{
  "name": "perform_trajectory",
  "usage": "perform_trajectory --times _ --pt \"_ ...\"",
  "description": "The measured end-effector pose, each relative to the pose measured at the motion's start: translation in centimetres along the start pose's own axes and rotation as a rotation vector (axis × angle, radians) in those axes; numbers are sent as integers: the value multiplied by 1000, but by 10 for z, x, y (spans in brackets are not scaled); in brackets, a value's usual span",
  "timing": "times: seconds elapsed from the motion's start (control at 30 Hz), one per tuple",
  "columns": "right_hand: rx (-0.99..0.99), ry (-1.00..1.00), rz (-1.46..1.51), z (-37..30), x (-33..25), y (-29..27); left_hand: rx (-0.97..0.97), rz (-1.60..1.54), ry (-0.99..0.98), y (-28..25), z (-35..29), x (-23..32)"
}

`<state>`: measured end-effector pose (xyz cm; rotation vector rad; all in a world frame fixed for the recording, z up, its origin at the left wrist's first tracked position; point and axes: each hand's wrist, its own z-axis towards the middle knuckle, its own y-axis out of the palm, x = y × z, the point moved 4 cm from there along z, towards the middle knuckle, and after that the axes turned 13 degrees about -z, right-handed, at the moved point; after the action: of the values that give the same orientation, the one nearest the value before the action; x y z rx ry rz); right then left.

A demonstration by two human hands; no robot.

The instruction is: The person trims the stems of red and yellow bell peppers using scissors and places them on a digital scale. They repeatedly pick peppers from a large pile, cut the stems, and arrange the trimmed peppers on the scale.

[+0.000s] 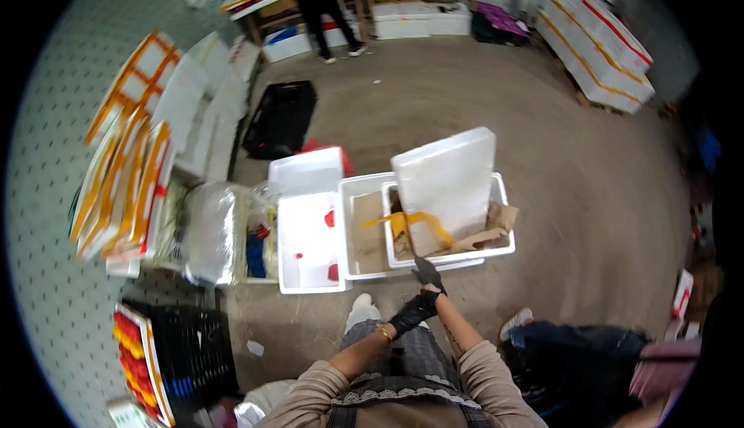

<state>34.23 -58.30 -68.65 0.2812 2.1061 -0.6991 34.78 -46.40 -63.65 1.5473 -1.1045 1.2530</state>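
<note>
Both of my hands wear black gloves and meet in front of my apron, just before the near rim of a white foam box (pixel 449 260). My left hand (pixel 411 313) is closed around the cuff of the black glove at my right wrist. My right hand (pixel 428 273) points forward with its fingers stretched out, close to the box rim, and nothing shows in it. Inside that box a white foam lid (pixel 446 184) stands tilted upright, beside crumpled brown paper (pixel 492 226) and loose yellow tape (pixel 430 222).
Left of it are another foam box with cardboard inside (pixel 368 230) and an open white box (pixel 308 234) with red bits. Stacked foam lids (pixel 128 188), a black crate (pixel 280 118) and black crates (pixel 186 350) lie left. One person (pixel 314 1) stands far off; another (pixel 581 358) is at right.
</note>
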Motion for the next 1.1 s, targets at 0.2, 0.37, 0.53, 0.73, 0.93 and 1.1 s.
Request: perform_trajectory --times 0.2,0.37,0.53,0.73,0.93,1.1 --pt "-244 -423 -72 -5 -31 113 361 218 8 -51 -73 -21" --pt "-585 -76 321 -75 -107 254 739 91 -103 -120 -232 64" --pt "-937 162 126 -154 -146 423 1302 37 115 -167 -364 32" --pt "-1425 352 -29 -289 -197 549 1223 -26 385 -193 -501 59" --pt "-1587 14 -382 -337 -186 650 1519 -80 235 -217 -569 -7" --pt "-1738 316 -633 -286 -152 755 1564 -423 28 -269 -619 -11"
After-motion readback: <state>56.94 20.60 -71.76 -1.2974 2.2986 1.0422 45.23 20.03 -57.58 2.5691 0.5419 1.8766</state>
